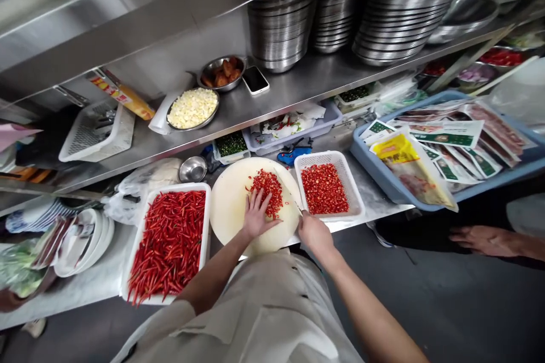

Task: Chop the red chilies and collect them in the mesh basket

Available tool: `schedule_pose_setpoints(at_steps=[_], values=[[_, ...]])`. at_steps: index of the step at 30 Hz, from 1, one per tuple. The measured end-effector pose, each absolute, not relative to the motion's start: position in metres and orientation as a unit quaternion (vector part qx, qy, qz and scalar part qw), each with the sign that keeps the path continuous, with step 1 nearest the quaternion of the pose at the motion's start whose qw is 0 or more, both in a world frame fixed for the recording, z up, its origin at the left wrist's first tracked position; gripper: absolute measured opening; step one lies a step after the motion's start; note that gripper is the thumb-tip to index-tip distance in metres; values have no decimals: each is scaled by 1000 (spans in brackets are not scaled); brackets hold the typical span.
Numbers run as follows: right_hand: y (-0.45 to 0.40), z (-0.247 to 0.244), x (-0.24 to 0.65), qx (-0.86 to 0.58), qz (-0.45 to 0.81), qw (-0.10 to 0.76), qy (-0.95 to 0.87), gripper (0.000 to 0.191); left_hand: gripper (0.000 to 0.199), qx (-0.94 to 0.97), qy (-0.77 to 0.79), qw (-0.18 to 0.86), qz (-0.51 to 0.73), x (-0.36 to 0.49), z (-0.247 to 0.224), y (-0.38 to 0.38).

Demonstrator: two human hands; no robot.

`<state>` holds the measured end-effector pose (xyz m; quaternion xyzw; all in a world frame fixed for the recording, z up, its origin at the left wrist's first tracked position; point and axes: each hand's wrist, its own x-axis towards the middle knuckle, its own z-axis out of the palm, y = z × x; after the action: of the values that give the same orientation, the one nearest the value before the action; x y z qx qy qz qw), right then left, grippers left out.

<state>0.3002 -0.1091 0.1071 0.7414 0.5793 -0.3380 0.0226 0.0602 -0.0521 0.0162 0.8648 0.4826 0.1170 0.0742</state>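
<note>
Chopped red chilies (272,190) lie in a pile on the round white cutting board (230,198). My left hand (256,216) rests at the pile's near left side with its fingers spread. At the board's right edge, my right hand (314,232) is wrapped round the handle of a knife (290,191), whose blade lies along the right side of the pile. Whole red chilies (172,238) fill a white tray (208,227) left of the board. To the right, a white basket (355,202) holds more chopped chilies (324,188).
A blue tub (370,173) of packets stands at the right, near another person's hand (487,239). On the shelf (281,88) are a bowl of chopped pale food (193,108), a phone (256,80) and stacked metal bowls (281,22). A small metal bowl (193,170) sits behind the board.
</note>
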Motion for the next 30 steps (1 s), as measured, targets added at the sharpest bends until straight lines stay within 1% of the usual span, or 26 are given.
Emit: schedule_pose_setpoints(at_steps=[2,4,6,8,9,11,13,16,18,20,26,30], values=[[-124,105,286,731,-349,32,586,37,109,854,496,76,137,72,15,-38],[-139,100,277,721,-374,20,582,37,103,854,492,84,149,76,15,-29],[-151,90,279,708,-408,-38,576,36,92,856,485,92,153,76,16,-28],[-161,78,292,691,-454,-131,547,34,82,858,481,99,152,76,17,-30],[-165,71,300,685,-486,-172,515,38,78,858,480,101,152,76,17,-31],[-174,59,316,682,-561,-222,414,55,76,857,479,108,154,78,16,-34],[-184,51,323,683,-617,-240,307,67,76,855,478,116,163,80,15,-35],[-198,45,309,689,-639,-271,208,75,80,849,477,131,186,81,14,-37],[-203,42,286,688,-646,-285,169,76,81,848,470,138,202,81,14,-39],[-204,39,258,674,-664,-287,152,74,77,846,464,142,223,80,14,-40],[-209,30,194,623,-716,-266,165,71,43,788,503,156,319,78,5,-37],[-207,40,196,631,-715,-250,168,71,33,768,500,171,362,76,8,-35]])
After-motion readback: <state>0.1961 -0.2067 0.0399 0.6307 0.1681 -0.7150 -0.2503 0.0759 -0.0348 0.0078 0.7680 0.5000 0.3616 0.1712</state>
